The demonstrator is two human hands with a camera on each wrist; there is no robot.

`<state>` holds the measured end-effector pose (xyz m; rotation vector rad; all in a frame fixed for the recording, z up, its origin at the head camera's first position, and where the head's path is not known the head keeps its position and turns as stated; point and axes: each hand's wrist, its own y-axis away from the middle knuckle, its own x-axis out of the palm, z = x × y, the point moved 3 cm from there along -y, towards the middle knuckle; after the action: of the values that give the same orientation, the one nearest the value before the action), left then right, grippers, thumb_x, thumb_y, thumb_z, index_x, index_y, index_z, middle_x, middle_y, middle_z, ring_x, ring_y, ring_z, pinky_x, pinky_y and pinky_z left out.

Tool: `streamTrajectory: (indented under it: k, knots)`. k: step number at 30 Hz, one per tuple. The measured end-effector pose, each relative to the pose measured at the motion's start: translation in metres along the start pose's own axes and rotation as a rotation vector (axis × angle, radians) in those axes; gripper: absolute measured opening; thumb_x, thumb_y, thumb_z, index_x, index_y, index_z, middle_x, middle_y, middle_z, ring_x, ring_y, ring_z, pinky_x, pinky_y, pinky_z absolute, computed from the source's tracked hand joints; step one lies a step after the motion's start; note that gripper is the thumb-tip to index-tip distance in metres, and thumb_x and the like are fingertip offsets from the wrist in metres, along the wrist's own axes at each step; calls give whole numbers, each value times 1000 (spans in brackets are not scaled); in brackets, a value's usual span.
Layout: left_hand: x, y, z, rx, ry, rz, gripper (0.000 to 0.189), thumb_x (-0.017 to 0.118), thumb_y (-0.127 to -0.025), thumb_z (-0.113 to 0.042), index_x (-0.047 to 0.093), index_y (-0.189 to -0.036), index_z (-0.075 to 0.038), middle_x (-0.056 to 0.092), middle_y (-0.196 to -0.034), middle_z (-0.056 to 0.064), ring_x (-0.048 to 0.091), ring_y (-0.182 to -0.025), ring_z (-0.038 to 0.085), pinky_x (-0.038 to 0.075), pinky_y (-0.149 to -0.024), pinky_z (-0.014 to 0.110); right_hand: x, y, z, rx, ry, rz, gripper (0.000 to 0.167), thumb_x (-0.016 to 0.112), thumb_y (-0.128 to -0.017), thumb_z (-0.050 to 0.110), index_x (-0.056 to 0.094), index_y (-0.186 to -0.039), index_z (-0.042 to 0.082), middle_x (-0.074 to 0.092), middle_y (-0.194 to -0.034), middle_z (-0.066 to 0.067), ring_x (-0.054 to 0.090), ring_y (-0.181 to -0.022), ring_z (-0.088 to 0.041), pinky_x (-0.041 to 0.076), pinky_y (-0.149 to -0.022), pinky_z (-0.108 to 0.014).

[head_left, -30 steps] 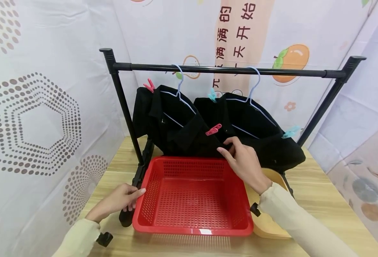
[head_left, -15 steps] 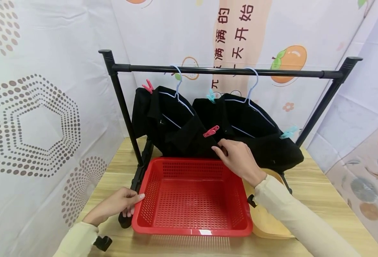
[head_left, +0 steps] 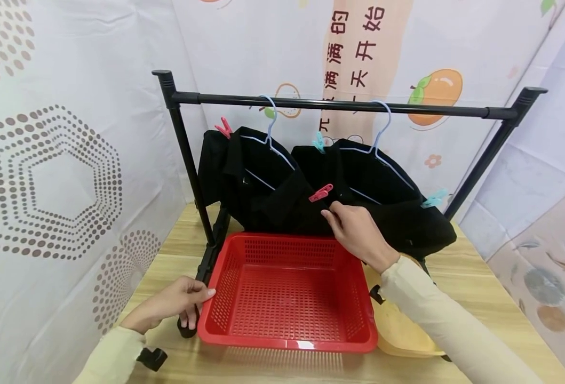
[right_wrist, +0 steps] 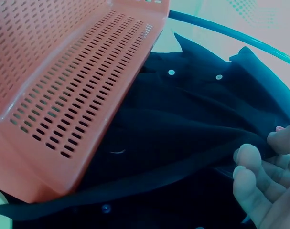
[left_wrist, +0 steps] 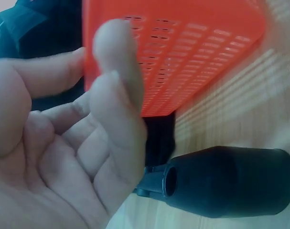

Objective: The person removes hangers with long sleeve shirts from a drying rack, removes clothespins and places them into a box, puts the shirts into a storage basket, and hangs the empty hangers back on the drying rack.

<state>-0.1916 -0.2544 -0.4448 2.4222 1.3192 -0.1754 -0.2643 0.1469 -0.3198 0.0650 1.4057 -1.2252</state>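
Note:
Two black shirts hang side by side on pale blue hangers. My right hand (head_left: 361,232) pinches the side edge of the left black shirt (head_left: 282,208) between thumb and index finger, just below a pink clothespin (head_left: 321,192) clipped on its shoulder. In the right wrist view the other fingers (right_wrist: 250,176) are loosely bent beside the cloth. My left hand (head_left: 178,304) holds the left rim of a red plastic basket (head_left: 287,345), thumb on the rim and fingers against the outer wall. The right black shirt (head_left: 412,229) hangs partly behind my right hand.
A black rack bar (head_left: 330,105) carries both hangers. Other clips are a pink clothespin (head_left: 224,128) and turquoise clothespins (head_left: 434,198). A yellow basket (head_left: 402,330) stands right of the red one, under my right forearm. The rack's black foot (left_wrist: 230,181) lies beside my left hand.
My right hand has slid slightly up along the shirt edge, closer to the pink clothespin. My left hand and the red basket have stayed in place.

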Motion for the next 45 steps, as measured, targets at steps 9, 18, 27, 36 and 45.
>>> streamTrajectory:
  k: [9, 18, 27, 36, 45]
  knots:
    - [0, 1, 0, -3, 28, -11, 35, 60, -106, -27, 66, -89, 2, 67, -69, 12, 64, -53, 17, 53, -47, 26, -2, -6, 4, -40, -8, 43, 6, 64, -102, 7, 59, -99, 8, 42, -60, 8, 40, -46, -6, 40, -46, -25]
    - [1, 1, 2, -37, 52, -48, 35, 63, -104, -27, 67, -87, 2, 67, -66, 11, 63, -52, 16, 51, -47, 25, -6, -6, 4, -104, 46, -27, 9, 65, -102, 12, 60, -95, 12, 43, -61, 8, 39, -48, -6, 38, -46, -25]
    - [1, 1, 3, -38, 61, -62, 36, 62, -105, -29, 67, -87, 3, 67, -65, 11, 64, -51, 16, 51, -46, 25, -17, -7, 6, -202, 78, -148, 9, 68, -98, 5, 67, -108, 4, 53, -67, 2, 44, -51, -10, 40, -48, -25]
    - [2, 1, 2, -45, 60, -64, 36, 62, -105, -28, 68, -88, 3, 67, -64, 10, 63, -50, 14, 50, -47, 24, -27, -7, 6, -250, 103, -245, 15, 68, -96, 1, 65, -110, -1, 58, -71, -5, 49, -52, -16, 44, -47, -28]
    - [2, 2, 2, -54, 64, -64, 37, 62, -105, -29, 70, -88, 4, 67, -64, 11, 64, -51, 15, 51, -48, 25, -40, -2, 3, -240, 145, -300, 16, 68, -95, 0, 64, -111, -3, 54, -68, -6, 45, -48, -15, 40, -43, -29]
